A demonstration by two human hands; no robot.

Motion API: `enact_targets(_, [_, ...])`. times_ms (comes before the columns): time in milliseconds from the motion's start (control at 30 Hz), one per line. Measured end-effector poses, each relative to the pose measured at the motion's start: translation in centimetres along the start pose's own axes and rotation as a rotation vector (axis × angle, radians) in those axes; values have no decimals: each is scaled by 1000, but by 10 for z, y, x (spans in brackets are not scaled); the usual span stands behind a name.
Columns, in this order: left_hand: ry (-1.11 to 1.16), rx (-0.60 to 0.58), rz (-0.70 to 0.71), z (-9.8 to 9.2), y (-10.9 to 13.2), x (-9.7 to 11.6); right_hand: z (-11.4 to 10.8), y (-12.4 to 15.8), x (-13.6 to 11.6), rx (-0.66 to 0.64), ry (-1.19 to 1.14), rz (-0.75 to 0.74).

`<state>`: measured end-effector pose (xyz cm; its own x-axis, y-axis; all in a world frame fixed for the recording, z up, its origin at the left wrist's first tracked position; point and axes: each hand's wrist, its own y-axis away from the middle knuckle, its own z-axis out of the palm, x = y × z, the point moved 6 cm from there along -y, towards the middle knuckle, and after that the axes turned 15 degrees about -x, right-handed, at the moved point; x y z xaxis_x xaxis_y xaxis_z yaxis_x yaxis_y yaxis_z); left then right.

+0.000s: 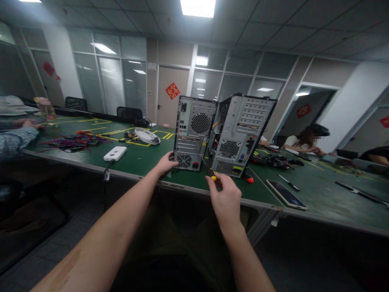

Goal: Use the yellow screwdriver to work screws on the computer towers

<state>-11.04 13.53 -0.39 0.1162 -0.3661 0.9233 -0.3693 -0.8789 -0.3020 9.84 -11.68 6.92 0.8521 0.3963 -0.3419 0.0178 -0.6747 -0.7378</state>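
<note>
A computer case (190, 140) stands upright on the green table (146, 164), its rear panel with fan grilles and ports facing me. My left hand (166, 163) grips the lower left edge of this case, thumb on the rear panel and the other fingers partly hidden along the side. Between the thumb and fingers of my right hand (226, 192) is a screwdriver (212, 174) with a black and yellow handle. Its shaft points up and left at the case's lower right edge; I cannot tell whether the tip touches. A second computer case (232, 150) stands close on the right.
An orange-red and black handle (249, 178) lies beside the second case. Farther right are a phone (285, 194), a thin pen-like tool (288, 182) and black cables (275, 159). Leftward lie a white power bank (115, 153), coloured wires (80, 140) and a white oval tray (147, 136). Other people sit at both sides.
</note>
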Motion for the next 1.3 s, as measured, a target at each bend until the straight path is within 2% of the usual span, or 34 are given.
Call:
enact_targets(133, [12, 6, 3, 0, -2, -2, 0, 0, 0, 10, -6, -19])
enact_targets(600, [13, -9, -8, 0, -2, -2, 3, 0, -5, -93, 28, -21])
enact_targets(1300, [40, -2, 7, 1, -1, -1, 0, 0, 1, -10, 27, -17])
